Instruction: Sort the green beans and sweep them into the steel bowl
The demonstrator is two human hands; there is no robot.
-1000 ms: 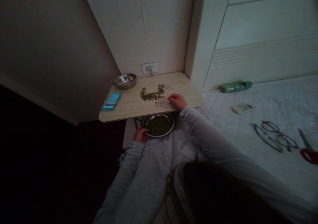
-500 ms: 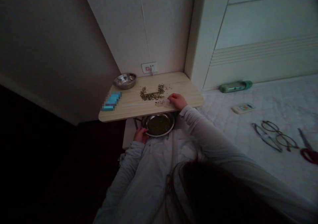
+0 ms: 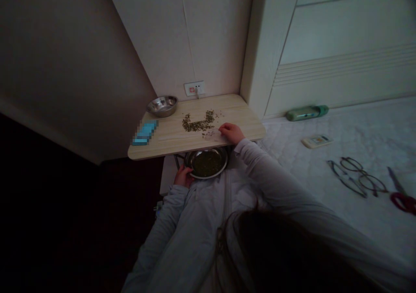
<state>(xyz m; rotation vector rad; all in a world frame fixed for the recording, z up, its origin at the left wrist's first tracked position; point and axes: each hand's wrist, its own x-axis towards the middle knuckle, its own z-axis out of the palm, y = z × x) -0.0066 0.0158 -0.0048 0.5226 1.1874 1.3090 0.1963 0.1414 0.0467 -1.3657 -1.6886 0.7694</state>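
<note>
Below the front edge of the small wooden table [image 3: 172,146], my left hand [image 3: 183,177] grips the rim of a round metal bowl [image 3: 224,166]. Small green beans [image 3: 208,162] cover the bowl's bottom. My right hand [image 3: 231,132] rests over the tabletop near its front right edge, fingers pinched together; whatever is between the fingertips is too small to make out. Just left of those fingers lie a few scattered bits. A spread of small greenish beans [image 3: 198,125] forms a curved patch in the middle of the tabletop.
A second metal bowl [image 3: 162,106] stands at the table's back left, with a blurred blue object [image 3: 145,132] in front. A wall socket [image 3: 194,88] is behind. On the white bedding lie a green bottle [image 3: 307,113], a remote [image 3: 316,141], glasses [image 3: 372,183] and red-handled scissors [image 3: 403,201].
The whole view has shifted very slightly. Both hands keep nearly the same places, and the beans and the bowls look unchanged.
</note>
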